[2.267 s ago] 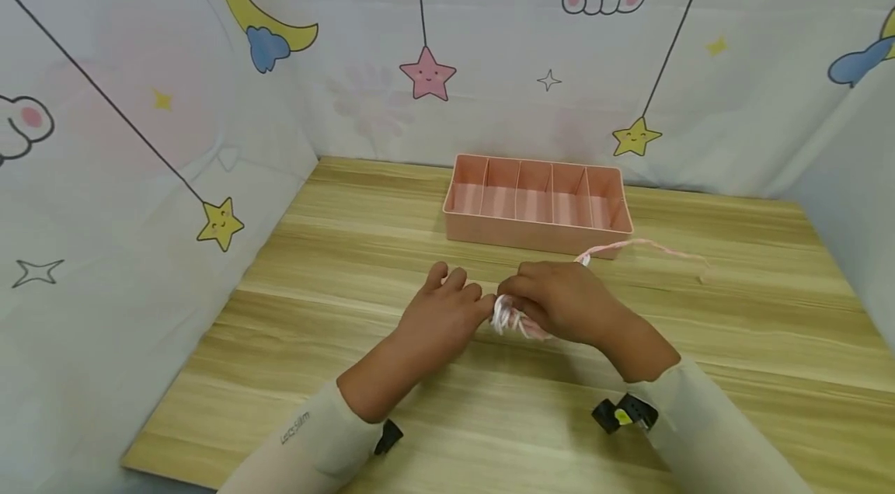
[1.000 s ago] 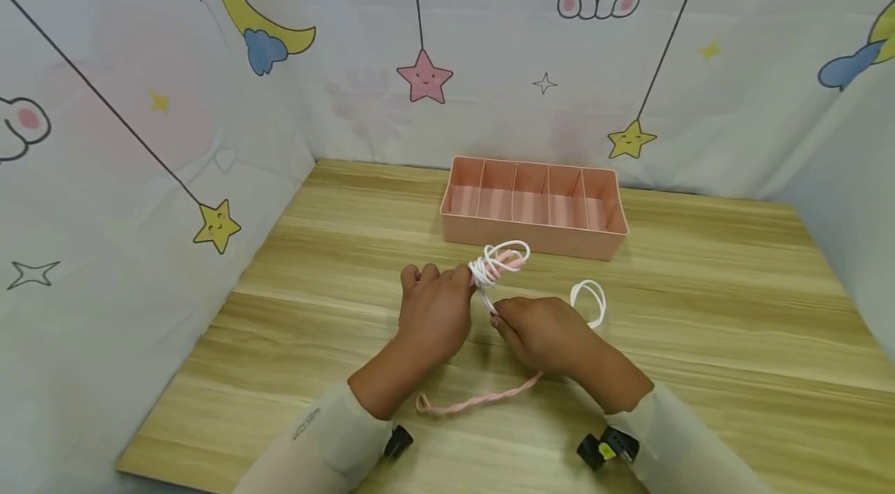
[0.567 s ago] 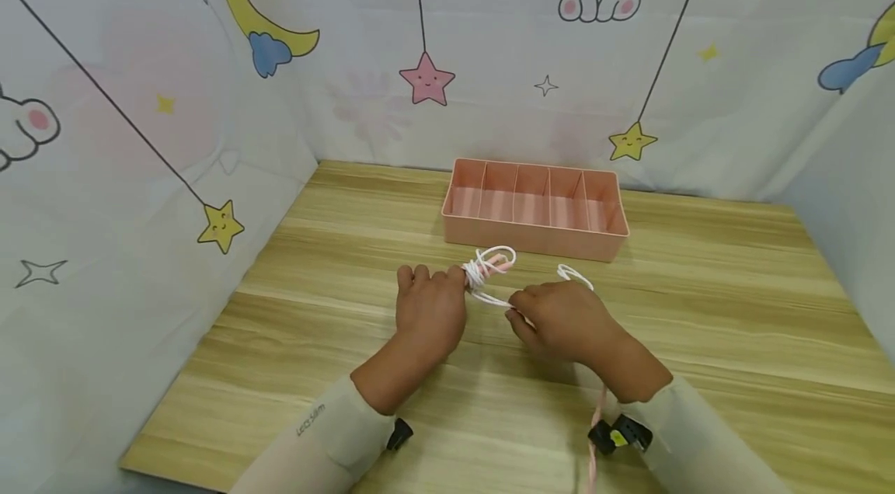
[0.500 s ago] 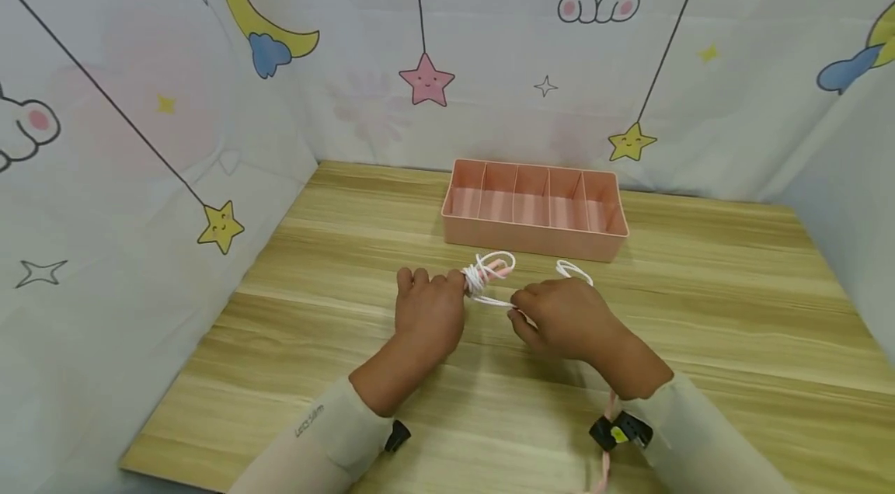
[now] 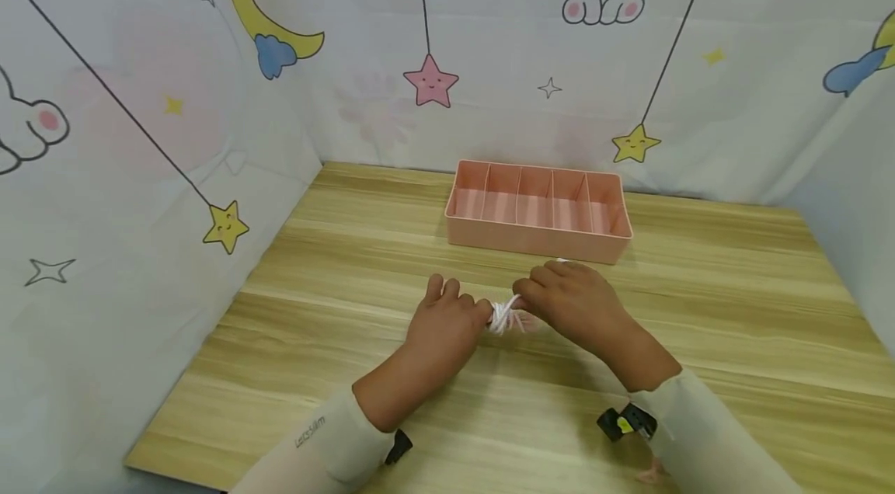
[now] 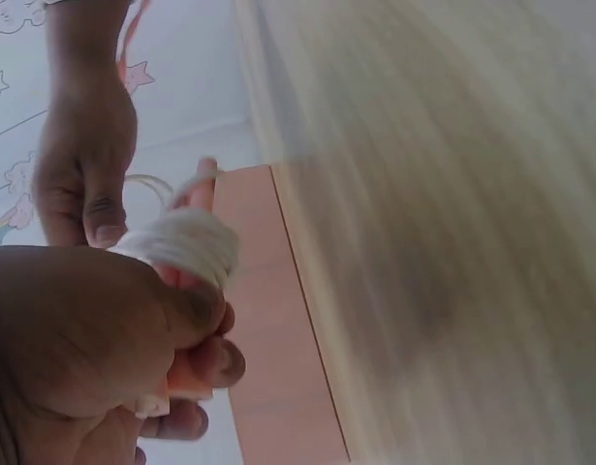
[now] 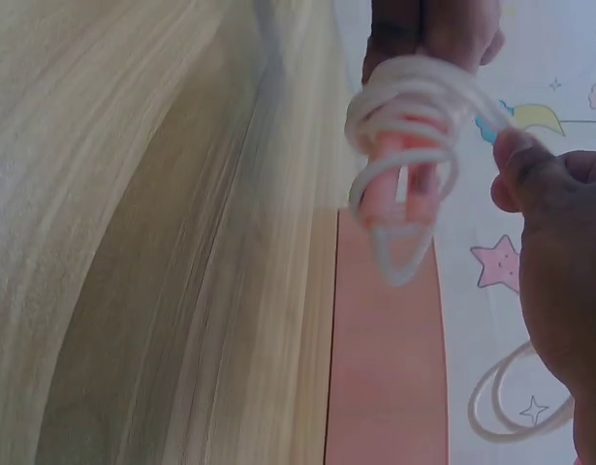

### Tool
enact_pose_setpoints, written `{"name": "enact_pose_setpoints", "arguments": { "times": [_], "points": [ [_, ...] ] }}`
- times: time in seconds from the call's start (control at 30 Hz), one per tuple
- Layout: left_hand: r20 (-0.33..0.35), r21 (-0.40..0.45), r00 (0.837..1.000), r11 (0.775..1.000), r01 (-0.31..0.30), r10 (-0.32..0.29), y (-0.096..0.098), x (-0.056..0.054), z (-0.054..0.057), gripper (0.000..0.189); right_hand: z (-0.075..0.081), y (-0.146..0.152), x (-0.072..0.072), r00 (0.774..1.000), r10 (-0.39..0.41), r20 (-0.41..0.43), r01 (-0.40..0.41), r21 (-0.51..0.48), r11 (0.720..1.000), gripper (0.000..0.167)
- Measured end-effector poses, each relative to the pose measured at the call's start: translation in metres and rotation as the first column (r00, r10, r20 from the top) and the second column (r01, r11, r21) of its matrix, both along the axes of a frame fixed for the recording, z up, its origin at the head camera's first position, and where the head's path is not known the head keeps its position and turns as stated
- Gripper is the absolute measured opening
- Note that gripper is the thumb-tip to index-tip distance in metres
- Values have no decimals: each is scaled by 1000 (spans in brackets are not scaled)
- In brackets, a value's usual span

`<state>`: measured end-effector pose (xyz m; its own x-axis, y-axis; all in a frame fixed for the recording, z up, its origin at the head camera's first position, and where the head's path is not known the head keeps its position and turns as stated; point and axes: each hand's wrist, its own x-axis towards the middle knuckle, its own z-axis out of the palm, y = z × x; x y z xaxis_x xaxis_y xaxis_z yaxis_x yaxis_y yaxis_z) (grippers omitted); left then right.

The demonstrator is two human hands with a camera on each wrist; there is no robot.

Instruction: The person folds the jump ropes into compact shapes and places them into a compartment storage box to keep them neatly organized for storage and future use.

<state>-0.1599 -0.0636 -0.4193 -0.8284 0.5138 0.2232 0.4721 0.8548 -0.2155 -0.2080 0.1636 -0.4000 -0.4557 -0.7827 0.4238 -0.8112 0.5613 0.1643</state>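
Note:
A white cord, wound in several turns (image 5: pixel 500 318) round two pink handles (image 7: pixel 380 184), looks like a skipping rope. My left hand (image 5: pixel 447 327) grips the handles below the turns, fingers curled round them in the left wrist view. Between thumb and fingers, my right hand (image 5: pixel 576 300) pinches a length of white cord (image 7: pixel 482 102) leading off the bundle. A loose white loop (image 7: pixel 486 407) hangs by the right hand. The bundle is held above the table, and its far end points toward my right hand.
Behind the hands stands a pink box (image 5: pixel 538 236) with several compartments, against the patterned cloth backdrop (image 5: pixel 503 121). A pink twisted strand (image 5: pixel 652 472) shows beside the right sleeve. Wood-grain table (image 5: pixel 315 245) lies beneath; cloth also rises at left and right.
My right hand has moved up and slightly right, drawing the cord across the top of the bundle. My left hand has shifted right and tilted the bundle down. The loose white loop is now mostly hidden.

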Motion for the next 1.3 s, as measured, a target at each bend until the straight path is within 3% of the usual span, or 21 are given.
{"name": "enact_pose_setpoints", "arguments": {
  "times": [0.17, 0.23, 0.37, 0.43, 0.5, 0.63, 0.77, 0.93, 1.07, 1.2, 1.3],
  "points": [
    [27, 19, 984, 985, 174, -175, -6, -1, 8, 14, -3, 5, -8, 999, 50, -13, -50, -32, 998, 48],
    [32, 57, 970, 969, 240, -242, -8, -1, 12, 11, -4, 7, -11, 999, 50, 4, -50, -60, 997, 42],
    [-23, 181, 938, 921, 345, -347, -10, -2, 16, 16, -7, 9, -12, 994, 23, 106, -10, -117, 993, 10],
    [-63, 263, 928, 891, 371, -368, -10, -2, 18, 16, -10, 9, -9, 983, -10, 185, 37, -144, 989, 10],
    [-89, 337, 930, 867, 366, -358, -11, -2, 19, 16, -15, 8, -5, 964, -45, 262, 91, -166, 982, 17],
    [-95, 465, 956, 837, 290, -278, -14, -3, 19, 16, -26, 4, 5, 930, -94, 356, 170, -190, 967, 20],
    [-88, 524, 982, 830, 188, -167, -15, -4, 17, 14, -30, -8, 14, 915, -72, 397, 152, -174, 973, 17],
    [-45, 568, 999, 821, 47, -26, -14, -7, 14, 9, -32, -17, 18, 870, -4, 492, 115, -195, 974, 17],
    [21, 579, 997, 812, -74, 76, -14, -11, 13, 6, -33, -14, 16, 871, -42, 490, 133, -154, 979, 17],
    [41, 513, 979, 836, -193, 200, -17, -16, 12, 7, -31, -6, 12, 884, -135, 447, 195, -91, 977, 25],
    [66, 453, 964, 853, -259, 258, -19, -19, 11, 13, -25, 0, 8, 896, -167, 412, 212, -65, 975, 23]
  ]
}}
